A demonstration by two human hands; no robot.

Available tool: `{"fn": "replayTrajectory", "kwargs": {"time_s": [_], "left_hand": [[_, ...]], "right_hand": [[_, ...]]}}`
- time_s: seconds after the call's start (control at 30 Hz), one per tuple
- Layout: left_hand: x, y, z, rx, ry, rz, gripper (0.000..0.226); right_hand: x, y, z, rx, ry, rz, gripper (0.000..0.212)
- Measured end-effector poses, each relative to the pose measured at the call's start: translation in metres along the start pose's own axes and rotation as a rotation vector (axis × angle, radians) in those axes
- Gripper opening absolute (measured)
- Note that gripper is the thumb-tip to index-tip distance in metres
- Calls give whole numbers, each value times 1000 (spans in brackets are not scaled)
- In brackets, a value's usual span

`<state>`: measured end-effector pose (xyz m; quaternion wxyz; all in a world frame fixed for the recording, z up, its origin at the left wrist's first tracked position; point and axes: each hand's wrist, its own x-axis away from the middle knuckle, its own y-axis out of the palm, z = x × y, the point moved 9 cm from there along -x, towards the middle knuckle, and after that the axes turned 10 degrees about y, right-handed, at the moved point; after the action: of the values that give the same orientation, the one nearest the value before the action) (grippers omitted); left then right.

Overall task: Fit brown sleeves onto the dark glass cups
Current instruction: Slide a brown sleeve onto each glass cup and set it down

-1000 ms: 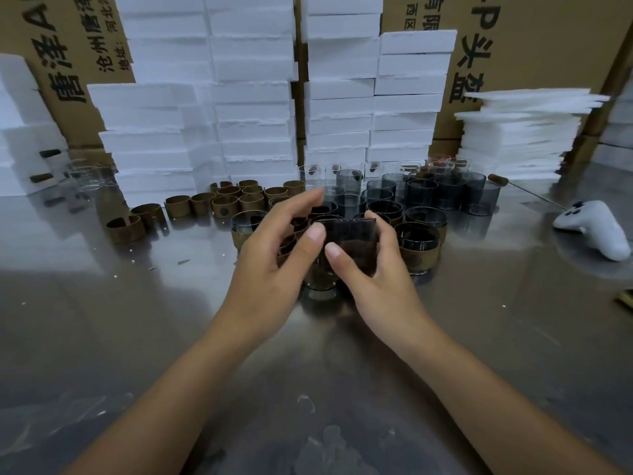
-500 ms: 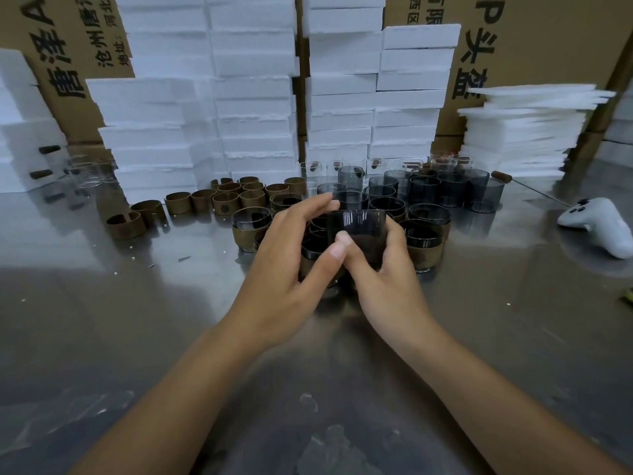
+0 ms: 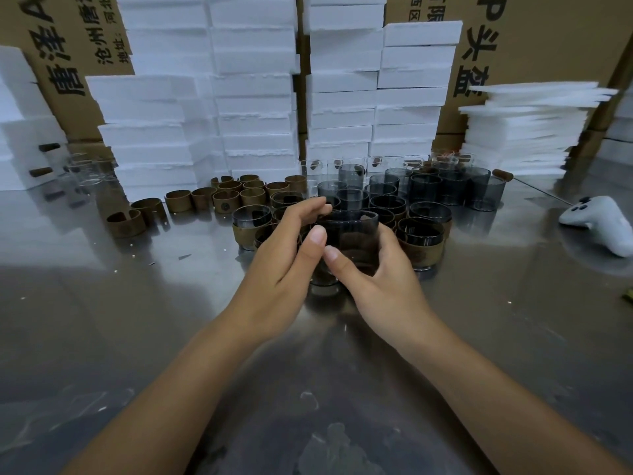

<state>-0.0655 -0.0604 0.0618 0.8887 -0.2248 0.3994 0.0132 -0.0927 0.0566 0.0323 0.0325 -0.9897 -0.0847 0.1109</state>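
Observation:
A dark glass cup [image 3: 351, 234] is held just above the steel table between both hands. My right hand [image 3: 376, 279] grips it from the right and below, thumb across its front. My left hand [image 3: 291, 255] curls around its left side, thumb touching the glass. A brown sleeve shows dimly at the cup's lower part, mostly hidden by my fingers. Behind it stand several sleeved cups [image 3: 423, 241] and bare dark cups [image 3: 455, 186]. Loose brown sleeves [image 3: 239, 197] lie to the left.
White foam blocks [image 3: 253, 97] are stacked along the back, with cardboard boxes [image 3: 548, 39] behind. Thin foam sheets [image 3: 524, 132] pile up at right. A white controller [image 3: 599, 224] lies at the right edge. Clear glasses [image 3: 85, 169] stand far left.
Both hands closed in around the dark cup; my left thumb moved onto the glass beside my right thumb. The view shifted slightly closer.

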Motion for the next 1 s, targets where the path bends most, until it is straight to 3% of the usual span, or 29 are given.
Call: {"fn": "replayTrajectory", "kwargs": {"time_s": [0.3,0.7,1.0], "left_hand": [[0,0,3,-11,4,-11,57],[-1,5,20,-25,112,-43,45],[-1,3,31,-70,198,6,41]], "right_hand": [[4,10,0,35,34,-83,52],[5,17,0,88,32,-129,44],[2,7,-1,15,73,-47,42]]}}
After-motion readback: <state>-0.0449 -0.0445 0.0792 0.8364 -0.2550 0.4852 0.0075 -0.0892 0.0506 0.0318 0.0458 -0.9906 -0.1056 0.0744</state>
